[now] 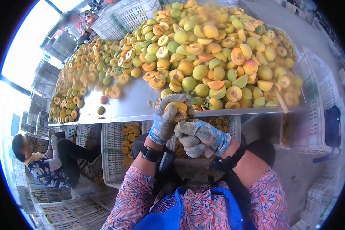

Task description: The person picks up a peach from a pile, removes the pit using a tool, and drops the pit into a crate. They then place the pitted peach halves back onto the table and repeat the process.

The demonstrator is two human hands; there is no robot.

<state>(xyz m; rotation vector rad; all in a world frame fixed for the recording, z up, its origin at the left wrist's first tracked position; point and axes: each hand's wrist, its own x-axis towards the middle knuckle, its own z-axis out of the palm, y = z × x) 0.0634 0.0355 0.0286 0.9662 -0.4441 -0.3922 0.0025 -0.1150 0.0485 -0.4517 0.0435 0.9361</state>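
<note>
Just over the near edge of the metal table [132, 100], a cut yellow-orange fruit [179, 107] sits gripped in the fingers of the grey-and-blue-gloved left hand [167, 117]. Its visible long edge runs left to right, dipping slightly rightward. Touching it from the right, the matching gloved right hand [200, 138] is curled tight; whether it clasps anything, I cannot tell.

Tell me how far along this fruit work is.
Apparently done: the fruit pieces in the crate under the table. In hand: a cut fruit in the left hand, with the right hand curled close by. Left: probably the large heap on the table, cut halves among whole-looking fruit.
</note>
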